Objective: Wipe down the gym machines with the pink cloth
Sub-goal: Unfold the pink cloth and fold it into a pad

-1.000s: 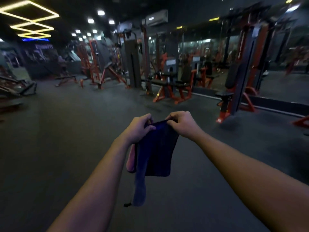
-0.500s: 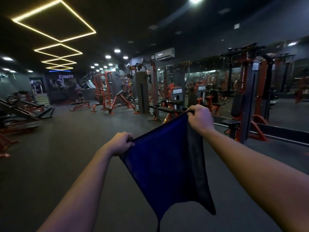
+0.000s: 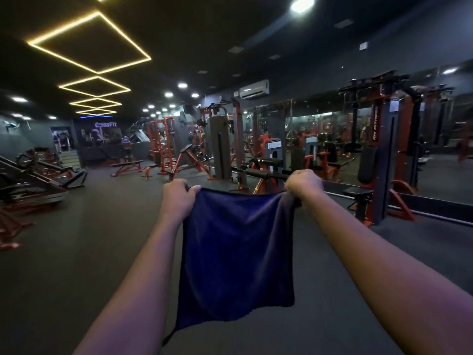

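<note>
Cloth [image 3: 238,254]: dark blue in this light, spread out in the air in front of the body, above the floor [image 3: 76,265], touching no machine. Top edge stretched nearly level between the two hands. Lower edge loose, bottom left corner lowest, with a thin tag or thread dangling from it.

Left hand [image 3: 178,198]: fingers curled, pinching the cloth's upper left corner, thumb on the top edge. Right hand [image 3: 304,187]: fingers curled, gripping the upper right corner, fabric bunched under the fist. Hands well apart, one at each top corner, right slightly higher than left. Both forearms extended forward.

Surroundings: dark gym hall. Weight-stack machine [image 3: 378,160] to the right, red and black frame, "RN FITNESS" lettered on its upright, seat at its foot. Mirror [image 3: 320,129] along the right wall behind it. Padded-roller machine [image 3: 266,172] directly beyond the cloth, partly hidden by it. Red-framed racks [image 3: 163,144] and a bench [image 3: 126,168] mid-hall. Dark machines [image 3: 38,175] along the left edge. Square yellow light strips [image 3: 89,42] on the ceiling, air conditioner [image 3: 254,89] above the mirror, lit "CrossFit" sign [image 3: 105,124] on the far wall.
</note>
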The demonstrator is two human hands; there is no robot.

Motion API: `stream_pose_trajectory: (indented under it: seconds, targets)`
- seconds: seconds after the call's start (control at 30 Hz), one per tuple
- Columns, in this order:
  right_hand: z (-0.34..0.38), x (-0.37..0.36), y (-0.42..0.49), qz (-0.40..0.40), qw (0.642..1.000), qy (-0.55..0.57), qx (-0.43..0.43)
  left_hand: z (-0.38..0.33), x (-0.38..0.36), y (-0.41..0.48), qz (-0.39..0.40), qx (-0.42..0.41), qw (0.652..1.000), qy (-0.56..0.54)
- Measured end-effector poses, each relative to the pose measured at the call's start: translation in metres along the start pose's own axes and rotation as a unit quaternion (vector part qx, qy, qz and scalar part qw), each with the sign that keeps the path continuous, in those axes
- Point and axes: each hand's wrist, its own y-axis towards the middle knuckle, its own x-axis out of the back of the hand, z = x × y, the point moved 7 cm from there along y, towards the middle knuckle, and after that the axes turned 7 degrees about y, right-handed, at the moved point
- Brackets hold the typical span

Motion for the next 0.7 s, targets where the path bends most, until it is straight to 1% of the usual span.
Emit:
stream_pose_trajectory:
  seconds: [0.03, 0.1, 0.17, 0.2, 0.27, 0.33, 0.47, 0.53, 0.6, 0.67, 0.7]
  targets:
    - [0.007, -0.016, -0.005, 0.056, 0.997, 0.046, -0.013, -0.005, -0.001, 0.004, 0.025, -0.006, 1.0, 0.009]
    - [0.025, -0.051, -0.02, 0.166, 0.98, 0.107, 0.0, -0.015, -0.005, 0.01, 0.082, -0.039, 0.996, 0.018]
    - [0.039, -0.083, -0.037, 0.258, 0.96, 0.1, 0.039, -0.02, -0.01, 0.011, 0.123, -0.067, 0.99, -0.005]
    - [0.043, -0.097, -0.042, 0.292, 0.95, 0.093, 0.059, -0.021, -0.012, 0.011, 0.137, -0.078, 0.987, -0.017]
    - [0.047, -0.119, -0.049, 0.326, 0.935, 0.092, 0.103, -0.02, -0.016, 0.011, 0.169, -0.092, 0.98, -0.04]
    - [0.049, -0.134, -0.05, 0.312, 0.933, 0.096, 0.15, -0.016, -0.02, 0.011, 0.202, -0.104, 0.972, -0.058]
    - [0.052, -0.149, -0.047, 0.218, 0.951, 0.091, 0.199, -0.012, -0.024, 0.012, 0.258, -0.133, 0.953, -0.084]
    - [0.052, -0.152, -0.041, 0.159, 0.959, 0.063, 0.225, -0.012, -0.028, 0.012, 0.283, -0.137, 0.944, -0.1]
    - [0.051, -0.152, -0.035, 0.117, 0.961, 0.019, 0.251, -0.012, -0.032, 0.01, 0.314, -0.12, 0.932, -0.137]
    - [0.051, -0.153, -0.03, 0.105, 0.96, 0.007, 0.259, -0.012, -0.035, 0.008, 0.332, -0.118, 0.925, -0.145]
    - [0.051, -0.153, -0.027, 0.106, 0.961, 0.006, 0.257, -0.012, -0.038, 0.009, 0.33, -0.13, 0.926, -0.132]
